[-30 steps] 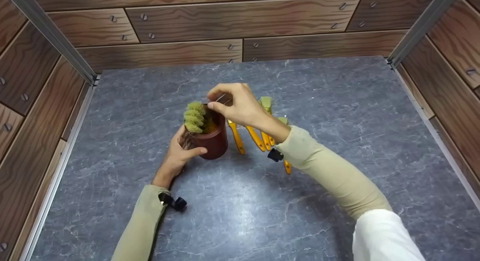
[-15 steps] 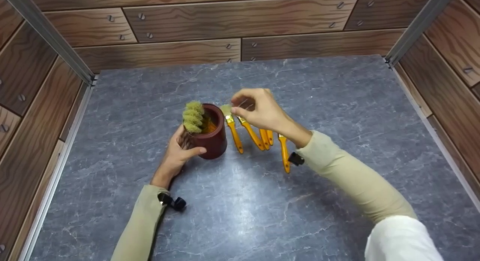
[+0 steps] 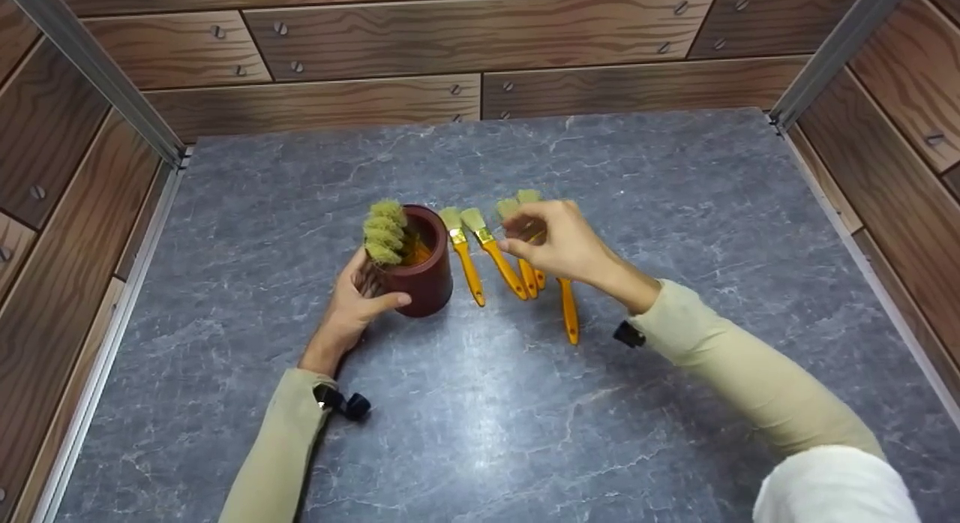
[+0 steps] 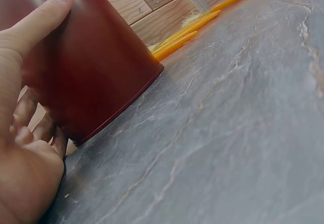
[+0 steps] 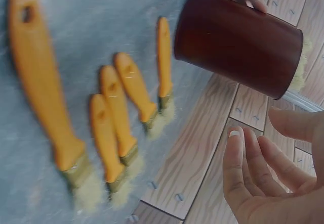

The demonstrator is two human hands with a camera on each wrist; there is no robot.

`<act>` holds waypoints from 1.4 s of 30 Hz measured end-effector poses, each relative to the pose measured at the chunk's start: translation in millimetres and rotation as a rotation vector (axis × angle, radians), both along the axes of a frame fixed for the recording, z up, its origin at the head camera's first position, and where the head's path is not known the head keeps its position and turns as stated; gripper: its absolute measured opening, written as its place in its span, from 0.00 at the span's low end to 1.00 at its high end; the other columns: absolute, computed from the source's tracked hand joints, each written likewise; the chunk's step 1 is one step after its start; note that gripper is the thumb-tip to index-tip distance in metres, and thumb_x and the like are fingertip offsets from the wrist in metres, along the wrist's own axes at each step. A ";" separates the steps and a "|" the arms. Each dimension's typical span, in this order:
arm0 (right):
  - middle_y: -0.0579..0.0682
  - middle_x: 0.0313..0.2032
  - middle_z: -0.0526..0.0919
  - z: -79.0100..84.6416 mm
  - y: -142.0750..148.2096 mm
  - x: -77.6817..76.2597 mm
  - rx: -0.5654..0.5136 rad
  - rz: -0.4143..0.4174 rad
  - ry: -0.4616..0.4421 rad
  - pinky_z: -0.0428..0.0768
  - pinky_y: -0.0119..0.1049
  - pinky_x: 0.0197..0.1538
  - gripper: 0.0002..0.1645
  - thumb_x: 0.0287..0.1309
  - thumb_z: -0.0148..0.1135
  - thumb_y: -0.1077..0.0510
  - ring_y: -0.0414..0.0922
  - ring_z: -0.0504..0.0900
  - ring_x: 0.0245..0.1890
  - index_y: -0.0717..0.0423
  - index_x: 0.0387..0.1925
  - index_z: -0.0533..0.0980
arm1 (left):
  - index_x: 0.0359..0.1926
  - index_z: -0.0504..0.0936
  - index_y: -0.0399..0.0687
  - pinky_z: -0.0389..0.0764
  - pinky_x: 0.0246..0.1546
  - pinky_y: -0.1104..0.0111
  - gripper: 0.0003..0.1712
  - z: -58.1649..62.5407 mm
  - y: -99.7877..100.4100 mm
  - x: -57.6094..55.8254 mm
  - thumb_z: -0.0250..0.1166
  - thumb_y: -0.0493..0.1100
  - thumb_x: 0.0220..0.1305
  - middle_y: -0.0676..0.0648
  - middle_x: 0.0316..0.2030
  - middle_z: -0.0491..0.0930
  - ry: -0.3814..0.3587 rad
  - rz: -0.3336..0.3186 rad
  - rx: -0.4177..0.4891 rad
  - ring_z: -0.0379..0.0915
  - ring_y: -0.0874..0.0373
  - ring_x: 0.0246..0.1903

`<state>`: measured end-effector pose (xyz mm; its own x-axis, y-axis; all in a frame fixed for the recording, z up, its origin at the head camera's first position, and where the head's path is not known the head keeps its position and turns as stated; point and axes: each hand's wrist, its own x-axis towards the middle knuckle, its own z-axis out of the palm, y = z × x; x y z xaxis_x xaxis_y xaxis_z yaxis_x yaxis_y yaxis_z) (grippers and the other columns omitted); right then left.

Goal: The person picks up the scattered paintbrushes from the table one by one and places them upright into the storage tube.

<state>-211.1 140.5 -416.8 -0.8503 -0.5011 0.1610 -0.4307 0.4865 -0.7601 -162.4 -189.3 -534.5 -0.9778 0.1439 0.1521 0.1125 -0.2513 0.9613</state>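
Observation:
A dark red-brown cup (image 3: 426, 292) stands upright on the table, with my left hand (image 3: 346, 313) holding it from the left side, thumb across its front. Several paintbrushes (image 3: 385, 234) lean in it, pale bristles up over the left rim. To its right, several yellow-handled paintbrushes (image 3: 471, 279) lie on the table, bristles toward the far side. Over the right part of this group hovers my right hand (image 3: 566, 241), fingers loosely bent and holding nothing. It partly covers the brushes beneath. In the right wrist view, a gap separates its thumb and fingertips (image 5: 235, 134).
The grey marbled tabletop (image 3: 480, 403) is enclosed by wood-patterned walls (image 3: 360, 43) at the back and both sides. Metal posts (image 3: 832, 65) stand at the back corners. Nearest to me lies one brush (image 3: 570, 313), apart from the others.
My right hand has moved from above the cup to the right and nearer, over the loose brushes, uncovering the ones beside the cup. The left hand keeps its hold on the cup.

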 end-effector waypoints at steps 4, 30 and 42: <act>0.59 0.42 0.92 -10.4 11.9 2.4 0.020 -0.011 -0.008 0.93 0.45 0.45 0.16 0.63 0.76 0.63 0.54 0.91 0.39 0.65 0.50 0.86 | 0.83 0.61 0.45 0.67 0.80 0.62 0.60 -0.2 -0.2 -0.2 0.79 0.22 0.52 0.41 0.76 0.71 -0.005 0.004 -0.003 0.67 0.52 0.76; 0.54 0.33 0.90 -62.3 72.2 16.4 0.199 -0.148 -0.123 0.89 0.32 0.35 0.14 0.54 0.84 0.57 0.45 0.87 0.30 0.62 0.36 0.87 | 0.83 0.61 0.43 0.66 0.81 0.63 0.61 -0.2 -0.3 -0.6 0.80 0.22 0.50 0.40 0.77 0.70 -0.004 0.013 0.005 0.67 0.52 0.76; 0.48 0.26 0.90 -66.3 75.1 14.6 0.251 -0.247 -0.246 0.84 0.30 0.27 0.18 0.49 0.87 0.51 0.39 0.84 0.22 0.58 0.32 0.88 | 0.84 0.60 0.45 0.66 0.81 0.63 0.62 1.9 -0.3 0.6 0.81 0.24 0.52 0.41 0.78 0.69 -0.007 0.005 -0.011 0.65 0.53 0.77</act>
<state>-196.5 215.7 -483.1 -0.9476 -0.2754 -0.1623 -0.0989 0.7355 -0.6703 -161.8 -189.6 -532.6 -0.9796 0.1405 0.1437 0.1070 -0.2402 0.9648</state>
